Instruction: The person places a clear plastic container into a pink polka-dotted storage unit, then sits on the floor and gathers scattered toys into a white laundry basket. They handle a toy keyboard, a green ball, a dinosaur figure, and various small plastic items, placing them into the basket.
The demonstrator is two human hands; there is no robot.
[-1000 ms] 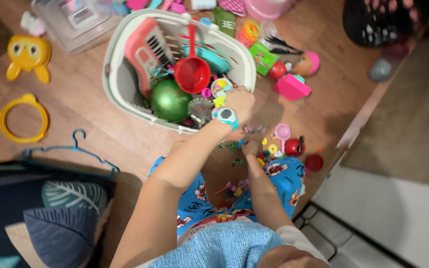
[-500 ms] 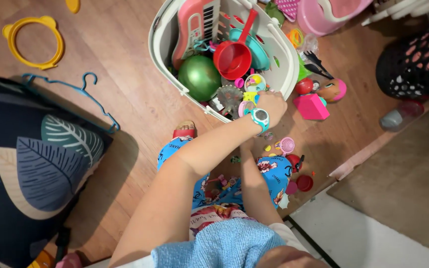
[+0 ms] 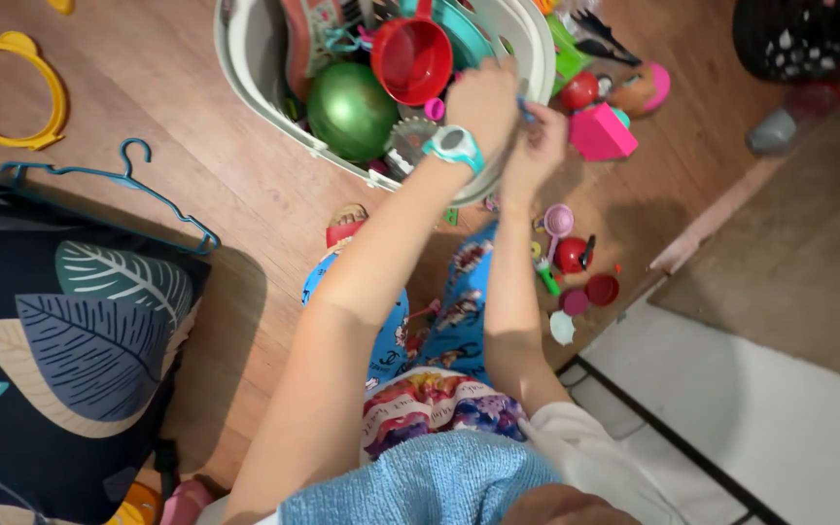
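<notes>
**poster1:** Since everything here crowds round the white plastic laundry-style basket (image 3: 245,58), I'll use that as the anchor. Nearest the camera, well short of the basket, is the light blue knitted top (image 3: 420,481) and the blue floral trousers (image 3: 391,321) of the person sitting on the wooden floor (image 3: 187,175). Both arms reach up to the basket's near rim.

**poster2:** what are the hands doing tho

**poster1:** Left hand (image 3: 483,97), with a turquoise wristwatch (image 3: 454,146) on the wrist, is over the basket's near right edge, fingers curled shut. Right hand (image 3: 537,146) is just outside that same rim, touching the left one, fingers pinched around a small thin blue object (image 3: 525,109) held right at the rim. Whether the left hand also grips it, I can't tell, too small.

**poster2:** and inside?

**poster1:** Just past the rim, a shiny green ball (image 3: 352,109), then a red plastic scoop-cup with handle (image 3: 412,58) beside it, further in. Right of the basket on the floor: a pink box-shaped toy (image 3: 600,133), and nearer the person a red round toy pot (image 3: 571,255) and a little pink strainer (image 3: 558,219). Left of the basket, well apart, a blue clothes hanger (image 3: 119,185) and a yellow ring with ears (image 3: 2,87). A dark leaf-print cushion (image 3: 60,331) sits nearer the camera on that side.
</notes>
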